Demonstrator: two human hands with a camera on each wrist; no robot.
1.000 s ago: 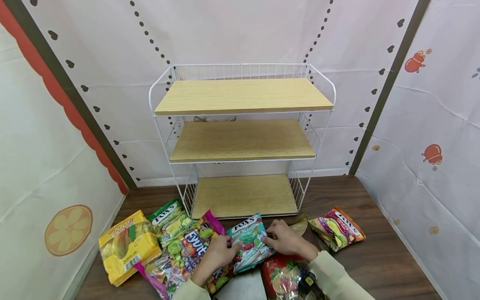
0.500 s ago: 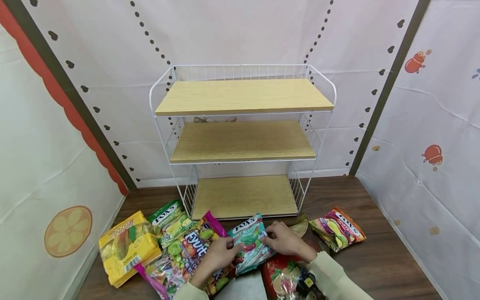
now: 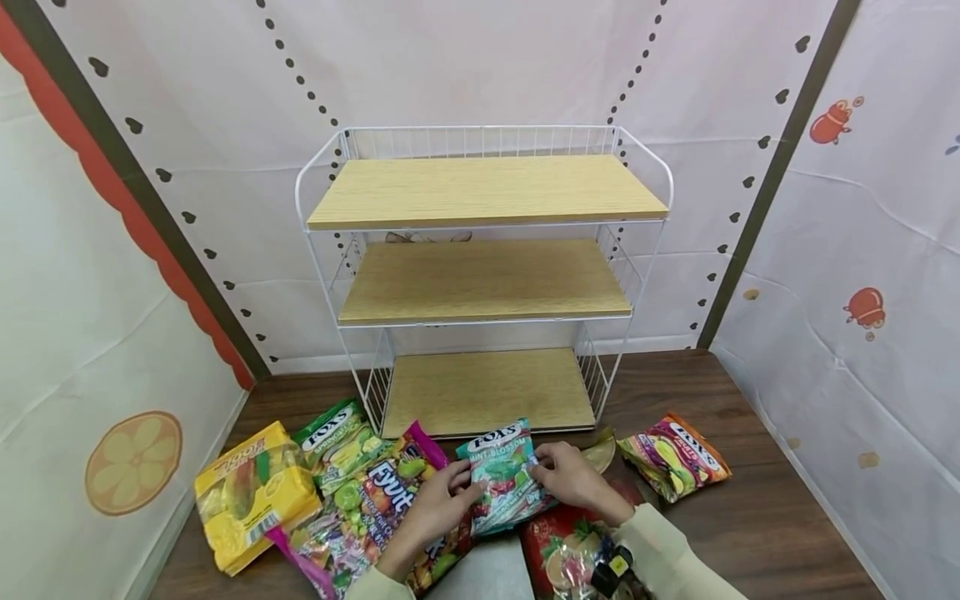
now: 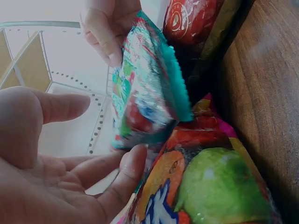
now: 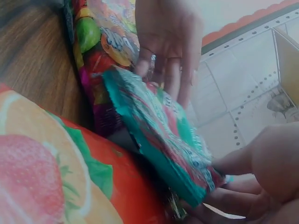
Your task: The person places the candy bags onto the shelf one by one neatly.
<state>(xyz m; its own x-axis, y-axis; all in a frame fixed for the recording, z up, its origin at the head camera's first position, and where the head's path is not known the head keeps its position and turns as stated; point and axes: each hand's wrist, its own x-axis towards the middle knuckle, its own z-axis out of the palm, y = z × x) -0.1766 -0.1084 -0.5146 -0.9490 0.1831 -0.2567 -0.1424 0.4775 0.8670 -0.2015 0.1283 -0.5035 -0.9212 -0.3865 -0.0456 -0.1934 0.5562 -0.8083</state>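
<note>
Cream sleeves (image 3: 663, 552), black yellow-marked wrist camera (image 3: 609, 573)

Seeing mint bag (image 3: 501, 482) between left hand (image 3: 438, 504) and right hand (image 3: 568, 477), before rack (image 3: 483, 282); finding Fyvit bag (image 3: 367, 510) left, fruits bag (image 3: 672, 460) right, on table (image 3: 772, 500).

A: How is the head view lit?
B: Brightly, evenly; the top shelf (image 3: 487, 190) is palest, the middle shelf (image 3: 487, 279) darker.
A: The wrist views?
B: Hazier; glare whitens the teal packet (image 4: 149, 88), and the right view is softly blurred.
</note>
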